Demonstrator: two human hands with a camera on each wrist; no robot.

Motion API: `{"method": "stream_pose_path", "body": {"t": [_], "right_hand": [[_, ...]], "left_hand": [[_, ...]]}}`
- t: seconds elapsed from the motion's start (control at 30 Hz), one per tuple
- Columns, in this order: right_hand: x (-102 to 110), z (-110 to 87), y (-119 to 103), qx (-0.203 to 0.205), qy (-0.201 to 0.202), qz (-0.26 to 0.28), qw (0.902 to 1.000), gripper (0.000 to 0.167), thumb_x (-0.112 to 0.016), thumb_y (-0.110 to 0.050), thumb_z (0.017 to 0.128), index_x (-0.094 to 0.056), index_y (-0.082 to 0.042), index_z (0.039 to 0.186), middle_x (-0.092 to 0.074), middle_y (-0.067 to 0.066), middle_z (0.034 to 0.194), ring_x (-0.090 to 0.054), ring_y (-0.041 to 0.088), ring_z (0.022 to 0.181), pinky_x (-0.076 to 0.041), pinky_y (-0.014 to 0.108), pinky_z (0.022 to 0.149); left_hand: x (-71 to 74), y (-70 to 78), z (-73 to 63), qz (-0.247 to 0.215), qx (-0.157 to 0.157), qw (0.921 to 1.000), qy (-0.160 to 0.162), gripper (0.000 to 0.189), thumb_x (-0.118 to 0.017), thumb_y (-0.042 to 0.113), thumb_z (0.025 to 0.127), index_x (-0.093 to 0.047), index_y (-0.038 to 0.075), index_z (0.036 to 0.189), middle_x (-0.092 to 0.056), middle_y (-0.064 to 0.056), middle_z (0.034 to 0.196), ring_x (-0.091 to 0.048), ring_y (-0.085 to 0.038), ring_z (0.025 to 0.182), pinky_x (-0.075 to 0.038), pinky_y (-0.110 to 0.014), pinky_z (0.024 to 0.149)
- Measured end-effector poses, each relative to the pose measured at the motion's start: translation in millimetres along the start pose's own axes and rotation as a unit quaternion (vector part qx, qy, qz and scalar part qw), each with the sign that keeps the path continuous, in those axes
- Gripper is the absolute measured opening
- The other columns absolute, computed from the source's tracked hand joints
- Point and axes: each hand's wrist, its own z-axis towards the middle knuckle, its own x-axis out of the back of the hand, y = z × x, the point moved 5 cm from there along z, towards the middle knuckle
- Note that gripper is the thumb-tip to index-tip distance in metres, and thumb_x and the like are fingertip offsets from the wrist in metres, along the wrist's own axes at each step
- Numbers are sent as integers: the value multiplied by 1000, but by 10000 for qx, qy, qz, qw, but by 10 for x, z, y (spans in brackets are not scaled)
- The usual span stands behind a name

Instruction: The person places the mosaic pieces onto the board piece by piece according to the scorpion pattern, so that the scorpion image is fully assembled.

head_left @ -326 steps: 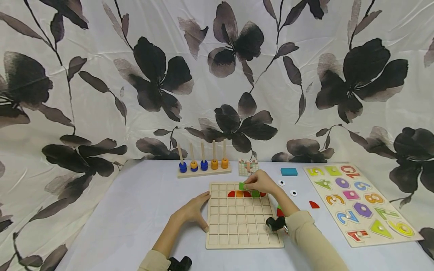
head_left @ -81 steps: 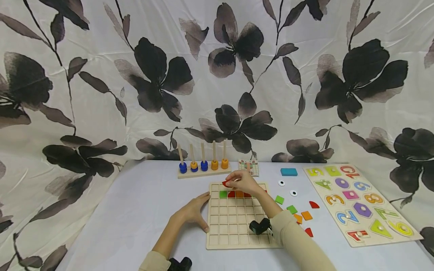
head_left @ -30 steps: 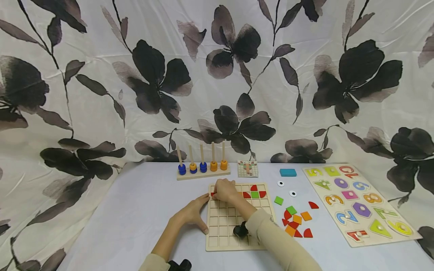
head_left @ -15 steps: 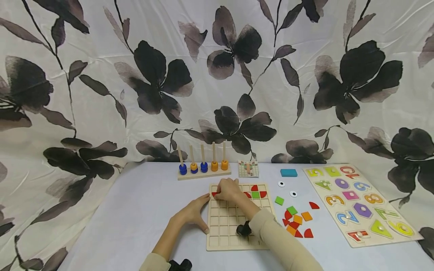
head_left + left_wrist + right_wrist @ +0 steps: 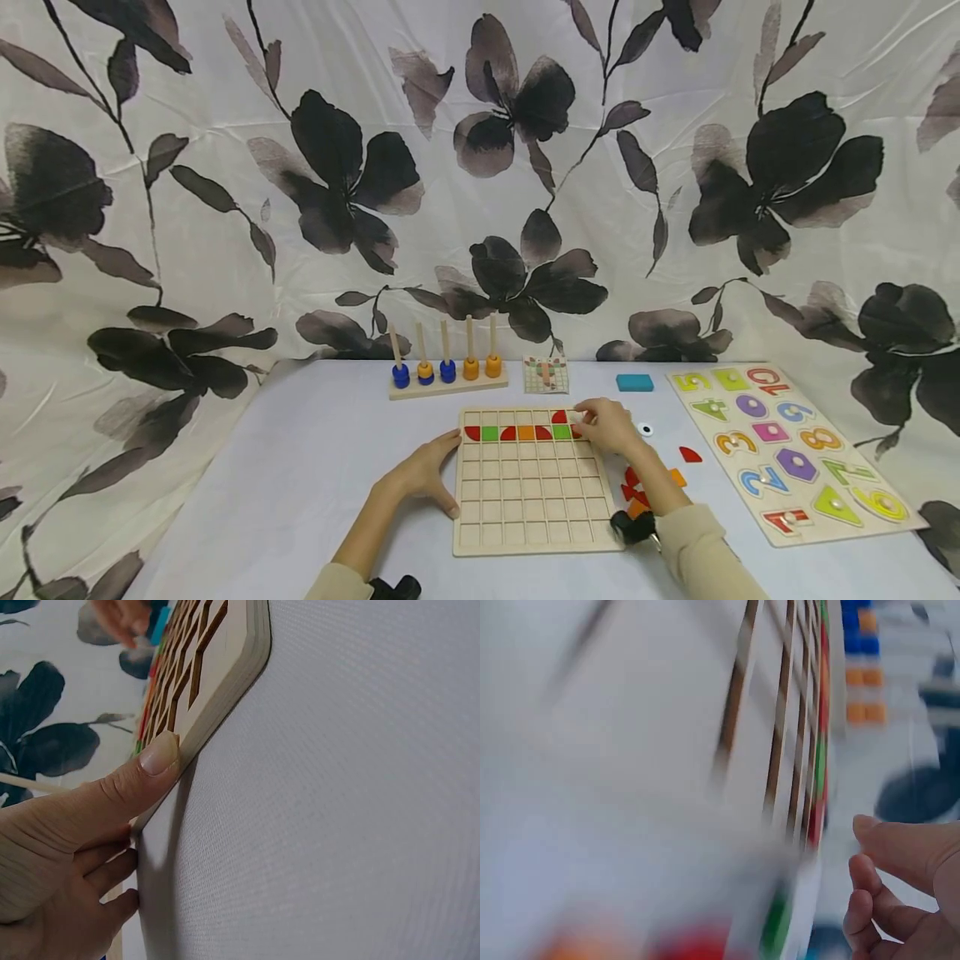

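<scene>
A wooden grid board (image 5: pixel 517 500) lies flat on the white table. My left hand (image 5: pixel 420 471) steadies its left edge, fingers spread; in the left wrist view the thumb (image 5: pixel 127 780) rests along the rim. One row holds a red quarter-circle tile (image 5: pixel 472 433) at its left end, then a green square tile (image 5: pixel 489 433) and several more red, orange and green tiles. Another red quarter-circle (image 5: pixel 559 417) sits in the row behind. Over the board's back right corner is my right hand (image 5: pixel 611 427), with nothing seen between its loosely bent fingers in the right wrist view.
Loose red and orange tiles (image 5: pixel 677 477) lie right of the board, partly behind my right arm. Farther right is a number puzzle board (image 5: pixel 798 493). A peg stand (image 5: pixel 450 387), a pattern card (image 5: pixel 546 375) and a blue block (image 5: pixel 634 382) are at the back.
My right hand has left the left end of the row and moved right to the back right corner. A green square and a red quarter-circle now fill that end. The left hand stays put.
</scene>
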Motion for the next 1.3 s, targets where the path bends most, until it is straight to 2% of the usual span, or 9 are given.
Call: {"method": "stream_pose_path", "body": {"t": [0.2, 0.33, 0.43, 0.57, 0.67, 0.77, 0.9, 1.07, 1.3], "right_hand": [[421, -426, 554, -670, 196, -2, 9976, 31, -66, -7, 83, -64, 8, 109, -61, 5, 75, -51, 16, 65, -44, 26, 54], [642, -682, 797, -870, 290, -252, 9955, 31, -65, -6, 81, -63, 10, 108, -64, 13, 82, -58, 24, 73, -52, 36, 63], [732, -833, 931, -1090, 233, -414, 9929, 32, -66, -7, 81, -63, 11, 107, -63, 16, 86, -58, 27, 78, -52, 44, 70], [751, -962, 1049, -1229, 71, -559, 9908, 31, -66, -7, 81, -64, 12, 106, -61, 12, 83, -52, 24, 76, -49, 37, 67], [737, -1005, 1081, -1244, 15, -548, 9907, 31, -66, -7, 83, -64, 14, 106, -62, 12, 82, -49, 22, 74, -45, 32, 63], [723, -1017, 1084, -1350, 36, -465, 9897, 30, -66, -10, 84, -65, 12, 104, -65, 14, 85, -51, 22, 75, -51, 35, 67], [715, -984, 1081, -1500, 159, -455, 9875, 24, -68, -14, 84, -69, 8, 93, -64, 10, 79, -53, 21, 73, -52, 39, 68], [719, -926, 1091, -1738, 359, -346, 9835, 19, -72, -12, 81, -68, 7, 81, -62, 6, 70, -50, 20, 68, -47, 31, 61], [723, -899, 1148, -2053, 317, 202, 9780, 25, -72, -12, 80, -65, 10, 89, -59, 8, 74, -50, 21, 71, -45, 26, 60]], "left_hand": [[-9, -13, -2, 43, 122, 9999, -13, 110, -93, 18, 48, -36, -12, 138, -31, -26, 147, -28, -42, 136, -26, -51, 112], [-10, -14, -3, 102, 144, 9998, -15, 110, -93, 19, 49, -36, -11, 138, -31, -25, 148, -28, -41, 136, -26, -51, 112], [-5, -15, -10, 109, 114, 9999, -10, 110, -93, 19, 48, -37, -11, 138, -31, -25, 148, -28, -41, 136, -26, -51, 112], [1, -15, -9, 95, 22, 10000, 7, 109, -93, 18, 48, -37, -12, 137, -31, -26, 147, -28, -42, 136, -26, -51, 112], [-1, -14, -3, 88, 3, 10000, 8, 110, -93, 18, 48, -36, -13, 137, -31, -26, 147, -29, -42, 135, -26, -51, 112], [-5, -7, -2, 78, 48, 10000, -1, 110, -93, 19, 49, -36, -13, 137, -31, -26, 147, -28, -42, 136, -26, -51, 112], [-10, 0, -3, 82, 124, 9999, 5, 110, -93, 20, 48, -36, -11, 138, -32, -25, 147, -28, -41, 136, -26, -51, 112], [-17, 6, -9, 35, 143, 9999, 2, 110, -93, 18, 48, -37, -11, 138, -32, -26, 147, -28, -42, 136, -26, -51, 112], [-12, 9, -4, 66, 155, 9999, 11, 109, -93, 18, 49, -37, -12, 137, -32, -26, 147, -28, -42, 136, -26, -51, 112]]}}
